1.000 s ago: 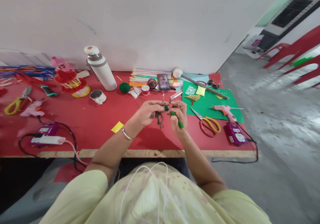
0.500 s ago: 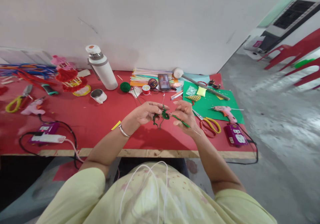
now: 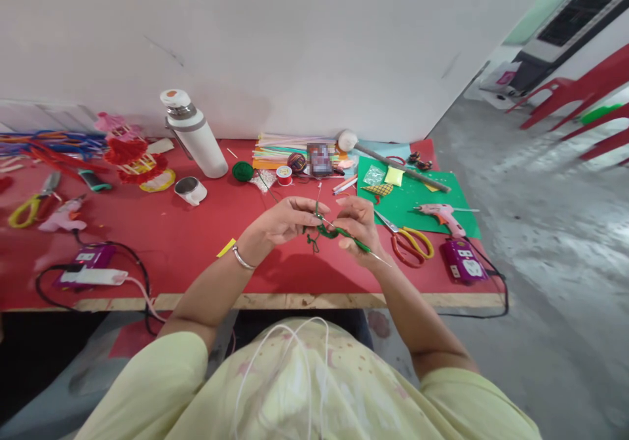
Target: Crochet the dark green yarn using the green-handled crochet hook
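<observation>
My left hand (image 3: pixel 287 222) is closed, pinching a small piece of dark green crochet (image 3: pixel 326 232) and its yarn above the red table. A loose green tail dangles below the fingers. In my right hand (image 3: pixel 360 227) is a crochet hook (image 3: pixel 354 239) with a green grip, gripped between thumb and fingers. The hook's metal tip points left into the yarn, between the two hands. From my left hand a strand runs back toward the green yarn ball (image 3: pixel 242 171). The exact stitch is too small to make out.
On the red table (image 3: pixel 295 276) stand a white flask (image 3: pixel 196 135) and a cup (image 3: pixel 190 191). Scissors (image 3: pixel 410 240), a pink glue gun (image 3: pixel 442 217) and a purple socket box (image 3: pixel 462 262) lie right. More scissors (image 3: pixel 34 204) lie left. A white board (image 3: pixel 295 54) rises behind.
My right hand has moved slightly left, bringing the hook's tip further into the yarn near my left fingers. The crochet piece has shifted and turned. The camera view has moved slightly.
</observation>
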Motion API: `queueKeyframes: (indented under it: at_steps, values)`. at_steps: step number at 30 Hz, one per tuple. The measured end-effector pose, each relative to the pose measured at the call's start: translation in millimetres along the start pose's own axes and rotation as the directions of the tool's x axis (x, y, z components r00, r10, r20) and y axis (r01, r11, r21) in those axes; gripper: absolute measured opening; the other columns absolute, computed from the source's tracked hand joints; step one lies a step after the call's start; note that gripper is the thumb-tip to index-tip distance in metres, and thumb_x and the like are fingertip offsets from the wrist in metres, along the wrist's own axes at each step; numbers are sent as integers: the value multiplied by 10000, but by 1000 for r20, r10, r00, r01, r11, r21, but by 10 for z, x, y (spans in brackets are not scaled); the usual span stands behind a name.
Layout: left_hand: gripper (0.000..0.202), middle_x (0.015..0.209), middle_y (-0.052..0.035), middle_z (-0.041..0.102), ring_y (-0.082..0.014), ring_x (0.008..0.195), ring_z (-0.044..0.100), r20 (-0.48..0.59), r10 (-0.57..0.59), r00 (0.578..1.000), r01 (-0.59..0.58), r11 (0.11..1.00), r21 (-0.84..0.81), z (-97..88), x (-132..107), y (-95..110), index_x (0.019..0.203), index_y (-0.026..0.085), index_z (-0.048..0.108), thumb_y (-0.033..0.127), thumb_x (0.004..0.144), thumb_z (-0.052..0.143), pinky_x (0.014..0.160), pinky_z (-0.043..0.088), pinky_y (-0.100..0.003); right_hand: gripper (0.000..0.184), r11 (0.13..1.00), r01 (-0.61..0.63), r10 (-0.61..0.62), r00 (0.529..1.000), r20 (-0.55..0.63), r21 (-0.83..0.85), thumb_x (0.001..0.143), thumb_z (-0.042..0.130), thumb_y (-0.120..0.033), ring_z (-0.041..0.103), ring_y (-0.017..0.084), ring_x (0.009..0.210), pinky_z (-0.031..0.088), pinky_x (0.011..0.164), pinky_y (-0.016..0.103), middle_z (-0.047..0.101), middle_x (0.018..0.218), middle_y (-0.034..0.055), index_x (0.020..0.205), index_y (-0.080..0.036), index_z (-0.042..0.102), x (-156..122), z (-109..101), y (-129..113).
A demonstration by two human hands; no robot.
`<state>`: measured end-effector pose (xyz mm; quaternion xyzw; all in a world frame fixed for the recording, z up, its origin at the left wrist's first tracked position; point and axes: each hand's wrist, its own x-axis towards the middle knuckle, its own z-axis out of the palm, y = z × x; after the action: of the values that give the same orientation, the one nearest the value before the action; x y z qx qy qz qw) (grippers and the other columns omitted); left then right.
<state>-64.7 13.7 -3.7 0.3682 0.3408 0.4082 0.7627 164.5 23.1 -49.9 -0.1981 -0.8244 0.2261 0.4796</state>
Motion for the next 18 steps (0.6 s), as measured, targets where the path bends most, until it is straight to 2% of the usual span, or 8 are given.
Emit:
queueKeyframes:
  at_steps: [3,5,7,12,15,18]
  values:
    - [320,744,-45,781,-133,570,706,10,-42,999,43,998,-50,19,26,-13,846,142,820,137,550,942,561,543,-220,504,998,-22,16,995,-103,-54,948,537,-718,637,245,956,611,827,484,485,1381,136,1092,-283,747,-9,126,-6]
    - [326,719,-34,771,-128,528,688,22,-83,996,85,993,-87,21,45,-17,826,139,815,134,524,937,536,542,-220,480,997,15,-27,987,-160,-78,951,554,-699,632,243,962,610,849,480,482,1387,135,1090,-282,745,-14,180,12]
    - [342,715,-35,772,-128,507,677,29,-116,993,118,990,-83,9,50,-5,838,133,818,136,516,931,529,546,-225,451,993,64,-79,984,-162,-99,966,553,-672,632,240,991,618,842,461,469,1412,131,1125,-292,737,-18,180,48]
    - [325,775,-85,793,-142,621,719,9,-143,990,143,989,34,-45,8,93,891,96,818,105,575,893,588,546,-218,426,975,161,-158,987,32,-155,958,612,-638,627,235,1044,622,822,423,467,1461,112,1209,-315,729,-7,-61,124]
    - [321,737,-71,774,-128,594,696,2,-146,989,145,986,85,-66,-3,139,896,91,822,116,584,892,570,524,-212,424,959,183,-156,978,136,-217,953,653,-605,638,197,971,598,742,357,490,1460,120,1227,-292,728,25,-251,101]
    - [333,703,-52,754,-107,546,656,10,-165,986,163,979,124,-72,8,154,911,95,828,130,586,888,533,495,-205,406,940,190,-133,969,209,-284,952,661,-601,654,190,948,597,735,336,547,1432,118,1185,-278,741,67,-396,29]
